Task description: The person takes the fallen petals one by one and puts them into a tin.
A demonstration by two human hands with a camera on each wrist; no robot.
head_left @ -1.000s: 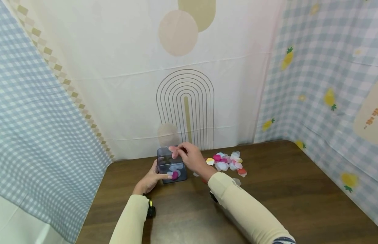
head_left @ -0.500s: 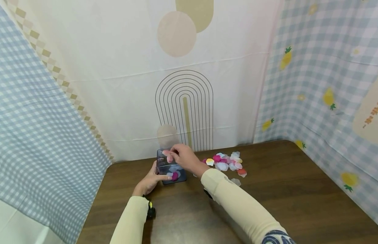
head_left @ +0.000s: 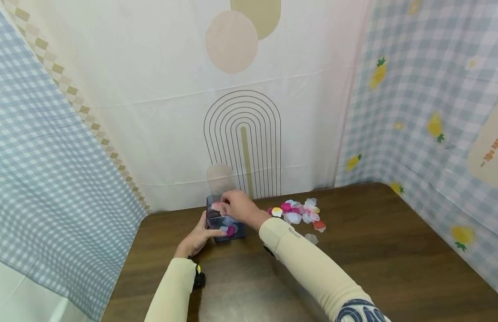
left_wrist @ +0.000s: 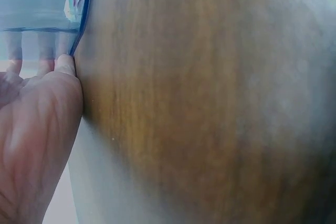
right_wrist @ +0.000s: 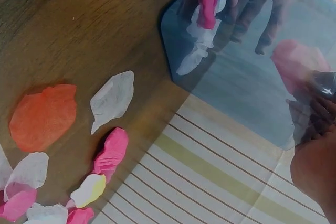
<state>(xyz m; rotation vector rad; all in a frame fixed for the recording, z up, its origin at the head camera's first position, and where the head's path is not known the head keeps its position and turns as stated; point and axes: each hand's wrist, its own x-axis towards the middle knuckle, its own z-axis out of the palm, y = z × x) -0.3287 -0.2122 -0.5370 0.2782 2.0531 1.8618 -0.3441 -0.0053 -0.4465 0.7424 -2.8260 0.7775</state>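
Observation:
My left hand (head_left: 197, 236) grips the left side of a clear, bluish plastic box (head_left: 242, 232), its thumb lying across the near part. In the left wrist view, fingers of the left hand (left_wrist: 37, 124) show behind the clear wall. A magenta petal (head_left: 230, 231) and several pale petals lie in the box. Over the box's far half, my right hand (head_left: 242, 208) pinches a pink fabric petal (head_left: 217, 206) between thumb and fingertips. The right wrist view shows this pink petal (right_wrist: 296, 61) against the clear box (right_wrist: 236, 93).
Right of the box, a loose pile of petals (head_left: 292, 218) in white, magenta and yellow lies on the brown wooden table (head_left: 373, 250). An orange-red petal (head_left: 319, 226) sits at its right edge. A printed white cloth (head_left: 172, 147) hangs right behind the table.
My right hand has moved left and slightly down with the pink petal, farther over the box. The left hand keeps its grip on the box in the same place.

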